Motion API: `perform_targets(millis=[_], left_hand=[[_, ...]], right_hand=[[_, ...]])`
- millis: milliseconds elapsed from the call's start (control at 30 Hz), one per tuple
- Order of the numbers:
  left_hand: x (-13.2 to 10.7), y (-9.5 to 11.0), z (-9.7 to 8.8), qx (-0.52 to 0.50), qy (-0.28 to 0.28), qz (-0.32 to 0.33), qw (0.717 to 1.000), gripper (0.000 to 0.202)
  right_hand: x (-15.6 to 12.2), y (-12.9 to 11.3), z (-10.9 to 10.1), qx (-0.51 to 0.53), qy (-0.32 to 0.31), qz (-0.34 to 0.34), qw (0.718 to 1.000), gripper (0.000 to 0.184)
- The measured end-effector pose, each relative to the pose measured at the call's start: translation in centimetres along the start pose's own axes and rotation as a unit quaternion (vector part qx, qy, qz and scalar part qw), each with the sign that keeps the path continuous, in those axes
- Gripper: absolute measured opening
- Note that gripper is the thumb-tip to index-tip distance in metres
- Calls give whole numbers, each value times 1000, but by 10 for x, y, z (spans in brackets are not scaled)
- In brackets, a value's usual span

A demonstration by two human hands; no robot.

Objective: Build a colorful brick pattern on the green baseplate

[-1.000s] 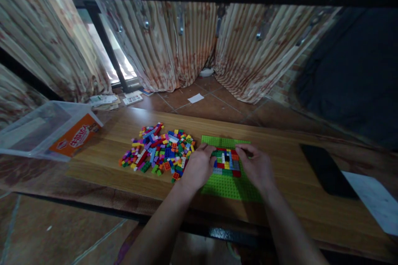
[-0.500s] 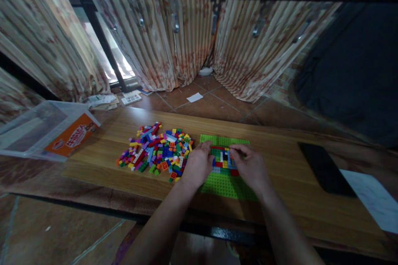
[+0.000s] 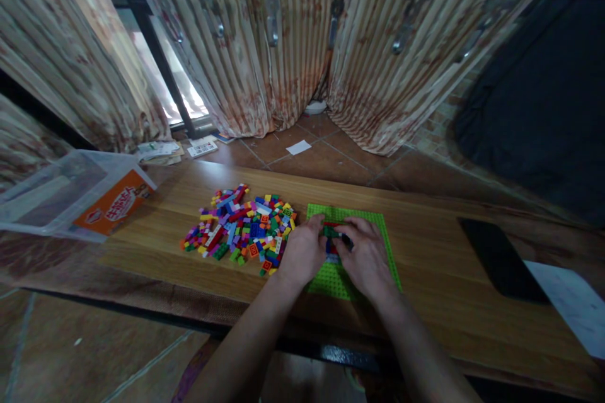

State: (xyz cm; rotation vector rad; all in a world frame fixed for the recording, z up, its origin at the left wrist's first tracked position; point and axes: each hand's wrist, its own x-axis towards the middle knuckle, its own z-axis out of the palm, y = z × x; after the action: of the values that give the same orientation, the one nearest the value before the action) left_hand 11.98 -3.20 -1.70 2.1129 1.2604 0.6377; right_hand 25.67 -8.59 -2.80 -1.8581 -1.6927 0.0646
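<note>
A bright green studded baseplate (image 3: 326,280) lies on the wooden tabletop under both my hands. Low rows of toy building bricks (image 3: 332,250) are fixed to its middle, red, blue and other colours, mostly covered by my fingers. My left hand (image 3: 305,250) is curled at the left side of these bricks, fingertips against them. From the right, my right hand (image 3: 365,255) reaches over the bricks with thumb and fingers bent together. Its fingertips are close to a dark green brick (image 3: 331,231); whatever lies between them is too small to make out.
Left of the baseplate spreads a pile of loose multicoloured bricks (image 3: 246,230). A clear plastic box (image 3: 61,201) with an orange label stands at the table's left end. To the right lie a flat black object (image 3: 503,258) and a white sheet (image 3: 571,302).
My right hand has moved left across the bricks, now covering more of them and nearing my left hand. The left hand stays about where it was. The view has shifted slightly.
</note>
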Motion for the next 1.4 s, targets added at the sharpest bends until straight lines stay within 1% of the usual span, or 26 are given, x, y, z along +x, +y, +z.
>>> perform_targets(millis=[133,367,467,767,967,1100,1233,1400], left_hand=[[-1,2,-3,11,-7,-5,1000,45],[-4,1,-4,0,-18,-4,1000,43],[-5,1,-4,-5,-18,-5,1000,42],[-2,4,-4,-11,-6,-16,1000,34],[1,5,-1,-38,1,-51,998,36],[4,5,1,-81,17,-97,992,37],[8,6,3,-108,33,-142,983,33],[12,7,5,-121,42,-166,978,32]], right_hand=[[-1,-3,2,-12,-3,1,1000,21],[-2,1,-1,-4,-16,-16,1000,16],[-2,2,-1,-9,-21,-11,1000,17],[-2,0,2,14,4,10,1000,21],[-2,-1,3,26,18,23,999,18],[-1,-1,4,26,24,33,999,17],[0,-2,6,6,24,32,999,19],[-2,-7,5,-25,12,35,999,22]])
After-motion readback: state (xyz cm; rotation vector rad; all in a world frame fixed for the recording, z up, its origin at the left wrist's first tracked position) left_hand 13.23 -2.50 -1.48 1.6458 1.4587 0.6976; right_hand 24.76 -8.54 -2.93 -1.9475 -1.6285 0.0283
